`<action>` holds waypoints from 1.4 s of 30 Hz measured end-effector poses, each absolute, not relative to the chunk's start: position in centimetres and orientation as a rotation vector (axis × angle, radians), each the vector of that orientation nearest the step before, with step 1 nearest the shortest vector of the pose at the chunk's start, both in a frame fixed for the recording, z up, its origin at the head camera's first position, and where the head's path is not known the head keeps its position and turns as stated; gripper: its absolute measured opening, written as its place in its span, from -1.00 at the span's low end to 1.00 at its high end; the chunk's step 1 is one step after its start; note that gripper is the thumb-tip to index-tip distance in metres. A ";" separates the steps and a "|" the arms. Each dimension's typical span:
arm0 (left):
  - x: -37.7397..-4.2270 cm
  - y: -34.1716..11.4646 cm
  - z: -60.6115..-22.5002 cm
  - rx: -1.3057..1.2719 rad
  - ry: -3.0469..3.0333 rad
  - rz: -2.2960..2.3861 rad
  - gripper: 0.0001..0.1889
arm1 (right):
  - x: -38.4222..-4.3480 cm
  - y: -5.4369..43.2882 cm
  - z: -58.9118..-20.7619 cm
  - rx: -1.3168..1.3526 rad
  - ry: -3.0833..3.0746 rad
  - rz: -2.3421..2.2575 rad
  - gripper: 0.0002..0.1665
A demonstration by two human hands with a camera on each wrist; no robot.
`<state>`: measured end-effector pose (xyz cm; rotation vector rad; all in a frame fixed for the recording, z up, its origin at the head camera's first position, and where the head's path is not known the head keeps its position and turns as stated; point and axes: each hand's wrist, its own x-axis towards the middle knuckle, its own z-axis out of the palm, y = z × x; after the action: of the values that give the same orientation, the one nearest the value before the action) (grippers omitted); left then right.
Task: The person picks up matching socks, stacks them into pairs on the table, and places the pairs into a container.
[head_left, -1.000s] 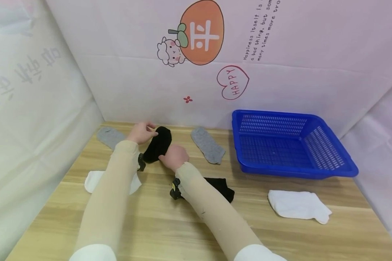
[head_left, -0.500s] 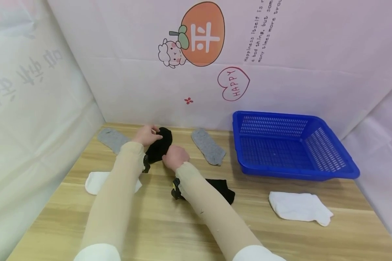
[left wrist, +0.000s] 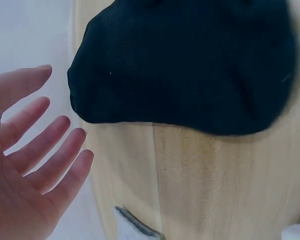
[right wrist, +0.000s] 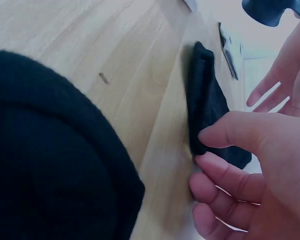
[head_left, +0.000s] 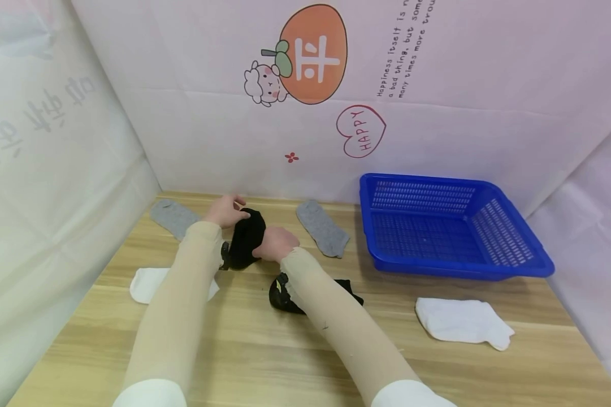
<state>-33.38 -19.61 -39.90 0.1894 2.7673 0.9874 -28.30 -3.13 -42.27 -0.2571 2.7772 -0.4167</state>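
Wood-grain table [head_left: 259,350], white printed backdrop [head_left: 183,130]. Black knit fabric sock [head_left: 247,237] near table's far edge, long axis front-to-back. Left hand [head_left: 226,211] spread, just beside far end; right hand [head_left: 278,244] nearer, pinching sock's edge.

Left grip [head_left: 226,211] hangs loosely spread, right grip [head_left: 278,244] pinches.

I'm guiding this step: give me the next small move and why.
Perhaps have the right hand, which pinches the far black sock, slide it toward the near black sock below the right forearm: the socks match in colour, and the left hand is open, gripping nothing.
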 end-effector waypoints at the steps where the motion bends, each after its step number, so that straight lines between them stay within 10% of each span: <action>1: -33.4 -19.6 -40.0 0.189 2.770 0.987 -0.52 | -28.3 -3.1 -42.2 -0.257 2.773 -0.416 -0.63; 32: -33.8 -21.4 -41.9 0.211 2.752 0.980 -0.66 | -27.7 -2.9 -42.4 -0.404 2.745 -0.511 -0.77; 42: -33.5 -21.2 -40.5 0.208 2.724 1.039 -0.54 | -28.1 -2.7 -42.5 -0.459 2.694 -0.690 -0.39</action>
<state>-33.52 -21.18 -40.55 0.2081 2.7241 1.0393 -28.10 -2.66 -42.51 -0.4591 2.6937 -0.6904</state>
